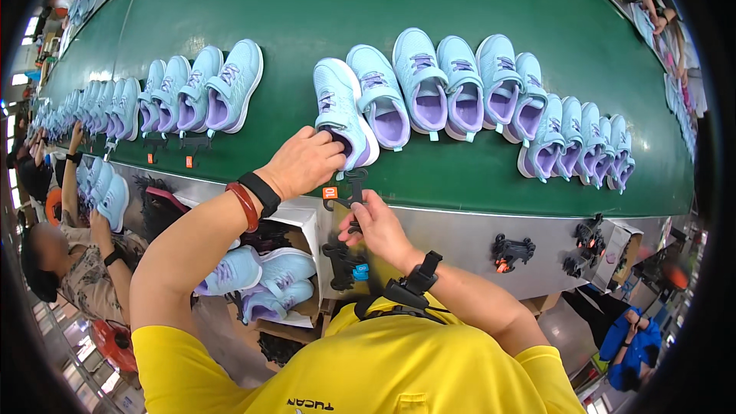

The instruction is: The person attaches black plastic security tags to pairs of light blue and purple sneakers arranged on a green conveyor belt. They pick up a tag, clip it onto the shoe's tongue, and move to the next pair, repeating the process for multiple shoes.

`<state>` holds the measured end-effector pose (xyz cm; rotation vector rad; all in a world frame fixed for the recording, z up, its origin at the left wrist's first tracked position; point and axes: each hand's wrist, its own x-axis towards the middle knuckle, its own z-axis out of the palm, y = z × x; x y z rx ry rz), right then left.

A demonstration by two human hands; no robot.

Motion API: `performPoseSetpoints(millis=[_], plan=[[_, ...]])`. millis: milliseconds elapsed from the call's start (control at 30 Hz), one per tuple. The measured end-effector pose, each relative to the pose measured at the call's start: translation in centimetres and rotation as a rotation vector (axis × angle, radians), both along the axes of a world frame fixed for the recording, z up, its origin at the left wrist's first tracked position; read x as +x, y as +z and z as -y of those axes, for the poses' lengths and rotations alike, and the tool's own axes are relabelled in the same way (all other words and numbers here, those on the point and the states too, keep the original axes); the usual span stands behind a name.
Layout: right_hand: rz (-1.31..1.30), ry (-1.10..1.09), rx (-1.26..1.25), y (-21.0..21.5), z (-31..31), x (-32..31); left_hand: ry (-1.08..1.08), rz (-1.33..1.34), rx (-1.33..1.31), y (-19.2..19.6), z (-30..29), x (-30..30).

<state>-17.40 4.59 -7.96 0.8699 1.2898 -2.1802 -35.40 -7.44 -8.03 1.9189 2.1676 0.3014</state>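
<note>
My left hand [307, 162] is closed at the heel of a light blue sneaker [334, 84] with purple lining, its fingertips inside the shoe's opening. The sneaker lies on the green conveyor belt [307, 0], toe pointing away from me. Just below its heel, my right hand [377, 231] pinches a black plastic shoe hanger [357, 184] that carries an orange tag [330, 193]. The hanger's top reaches the shoe's heel; whether it is hooked on, I cannot tell. A matching sneaker [376, 77] stands right beside the first one.
Several more blue sneakers [422, 69] line the belt to the right, and another row [234, 77] runs off left. Black hangers [512, 251] sit along the metal edge [460, 234]. Below my left arm is a box of sneakers [285, 272]. A co-worker [88, 261] sits at left.
</note>
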Motion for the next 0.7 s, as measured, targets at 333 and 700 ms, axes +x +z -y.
performPoseSetpoints(millis=[333,700], plan=[[0.021,-0.043,-0.069,1.4,0.4,0.5,-0.116,-0.084,-0.034,0.6,-1.0,-0.3],[0.020,0.008,0.013,0.6,-1.2,0.3,-0.082,-0.087,-0.044,0.5,-1.0,0.2]])
